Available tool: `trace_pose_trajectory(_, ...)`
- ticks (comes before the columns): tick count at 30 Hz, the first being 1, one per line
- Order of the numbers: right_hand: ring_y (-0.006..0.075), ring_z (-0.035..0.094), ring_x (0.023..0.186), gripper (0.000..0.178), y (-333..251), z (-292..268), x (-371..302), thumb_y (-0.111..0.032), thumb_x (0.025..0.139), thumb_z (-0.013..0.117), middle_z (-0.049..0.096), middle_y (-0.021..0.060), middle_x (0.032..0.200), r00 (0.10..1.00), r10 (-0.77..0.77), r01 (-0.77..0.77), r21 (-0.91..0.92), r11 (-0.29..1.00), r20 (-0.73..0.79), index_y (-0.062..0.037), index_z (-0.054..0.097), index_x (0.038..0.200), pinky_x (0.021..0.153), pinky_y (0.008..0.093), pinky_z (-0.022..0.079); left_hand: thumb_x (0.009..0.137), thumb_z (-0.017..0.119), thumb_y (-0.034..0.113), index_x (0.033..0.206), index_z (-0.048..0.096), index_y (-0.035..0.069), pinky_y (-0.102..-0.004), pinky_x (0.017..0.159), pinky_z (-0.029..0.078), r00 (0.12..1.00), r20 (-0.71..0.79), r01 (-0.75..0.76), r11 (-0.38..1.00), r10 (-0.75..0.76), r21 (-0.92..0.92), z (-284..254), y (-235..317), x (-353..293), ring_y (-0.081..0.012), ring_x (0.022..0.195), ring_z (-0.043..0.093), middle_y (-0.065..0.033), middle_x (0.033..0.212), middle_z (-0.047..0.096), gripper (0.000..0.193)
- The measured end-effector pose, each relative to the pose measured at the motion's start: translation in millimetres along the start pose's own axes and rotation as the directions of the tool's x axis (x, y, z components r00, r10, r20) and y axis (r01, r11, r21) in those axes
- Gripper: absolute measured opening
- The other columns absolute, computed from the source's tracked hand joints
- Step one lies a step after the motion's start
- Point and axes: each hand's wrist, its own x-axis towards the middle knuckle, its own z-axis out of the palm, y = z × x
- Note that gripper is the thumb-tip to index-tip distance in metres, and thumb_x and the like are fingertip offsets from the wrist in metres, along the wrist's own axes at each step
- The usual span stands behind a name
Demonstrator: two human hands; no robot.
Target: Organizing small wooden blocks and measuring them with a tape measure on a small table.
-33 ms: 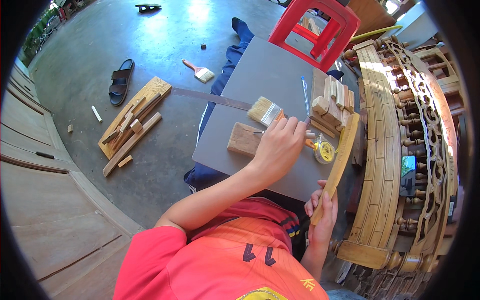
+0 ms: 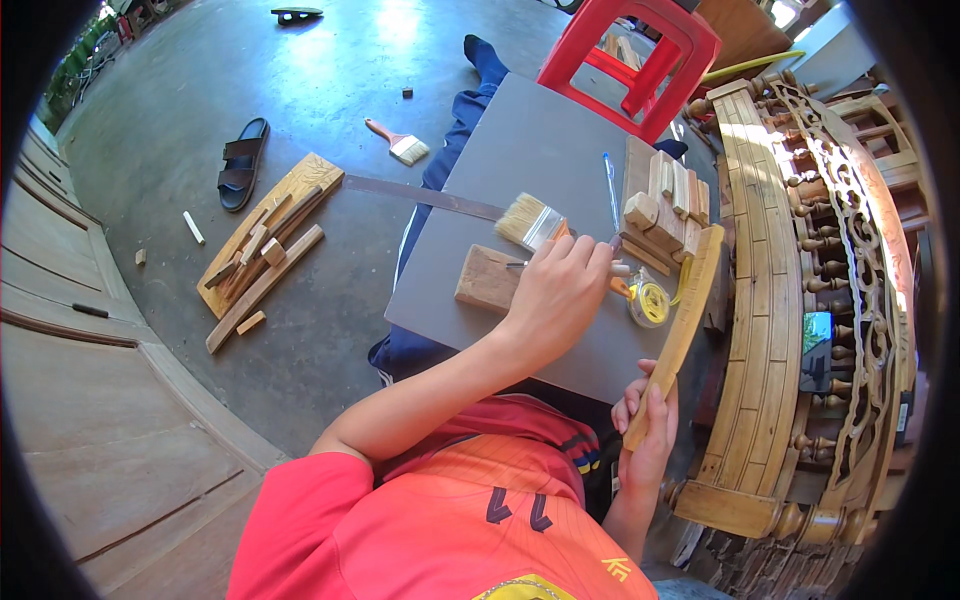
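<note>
My right hand (image 2: 650, 430) grips the lower end of a slightly curved wooden strip (image 2: 690, 315) and holds it upright at the right edge of a grey board (image 2: 530, 130). Over the middle of that board is my left hand (image 2: 562, 290), its fingers bent together around something mostly hidden. Thin tool ends poke out beside the fingers. A wide paintbrush (image 2: 530, 222) lies just beyond the knuckles, and a brown wooden block (image 2: 486, 280) sits beside the wrist. Between my hands is a round clear case with yellow inside (image 2: 649, 304).
Wood offcuts (image 2: 680, 190) and a blue pen (image 2: 611, 185) lie on the board's far right. A metal strip (image 2: 420, 194) juts off its left side. On the floor are wood pieces (image 2: 275, 265), another brush (image 2: 408, 149) and a sandal (image 2: 243, 165). Carved furniture (image 2: 755, 300) stands at right.
The wooden strip and my right hand have shifted very slightly to the right. My left hand looks the same.
</note>
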Motion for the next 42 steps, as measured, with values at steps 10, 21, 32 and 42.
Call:
trace_pose_trajectory(10, 0.0099, 0.039, 0.06, 0.067, -47.6, -6.3, -10.8, -0.047, 0.097, 0.058, 0.042, 0.0028, 0.081, 0.851, -0.494, 0.509, 0.045, 0.86, -0.178, 0.0029, 0.039, 0.136, 0.054, 0.0245, 0.032, 0.091, 0.068, 0.017, 0.085, 0.053, 0.007, -0.0419, 0.069, 0.047, 0.993, -0.111, 0.011, 0.979, -0.035, -0.204, -9.0, -1.1, -0.6, -0.0308, 0.075, 0.059, -0.0101, 0.081, 0.056, 0.019)
trace_pose_trajectory(21, 0.0125, 0.051, 0.071, 0.047, -2.8, 9.9, -15.8, -0.035, 0.098, 0.059, 0.052, 0.0046, 0.094, 0.975, 0.153, -0.054, -0.495, 0.867, 0.161, -0.0105, 0.041, 0.134, 0.064, 0.026, 0.044, 0.091, 0.067, 0.015, 0.083, 0.052, 0.006, -0.0413, 0.066, 0.046, 0.988, -0.142, 0.021, 0.971, -0.056, -0.237, -7.7, -5.9, -1.4, -0.0312, 0.07, 0.058, -0.0101, 0.077, 0.056, 0.02)
trace_pose_trajectory(32, 0.0146, 0.051, 0.065, 0.05, 4.5, 32.3, -9.8, -0.045, 0.104, 0.049, 0.048, 0.0054, 0.085, 0.886, -0.394, 0.436, 0.148, 0.888, -0.246, -0.0065, 0.038, 0.133, 0.058, 0.0335, 0.044, 0.092, 0.067, 0.016, 0.085, 0.053, 0.007, -0.04, 0.069, 0.046, 0.993, -0.113, 0.0, 0.988, -0.017, -0.155, -9.0, -5.2, -3.0, -0.0288, 0.072, 0.06, -0.0089, 0.077, 0.056, 0.018)
trace_pose_trajectory(42, 0.0131, 0.051, 0.065, 0.042, -7.1, 20.4, -10.6, -0.036, 0.106, 0.047, 0.048, 0.0059, 0.089, 0.912, -0.346, 0.393, 0.23, 0.89, -0.221, -0.0058, 0.037, 0.133, 0.062, 0.0273, 0.044, 0.093, 0.064, 0.015, 0.089, 0.057, 0.007, -0.039, 0.072, 0.047, 0.999, -0.025, 0.032, 0.998, -0.034, -0.053, -5.5, -10.8, -5.2, -0.0275, 0.076, 0.061, -0.0071, 0.079, 0.058, 0.012)
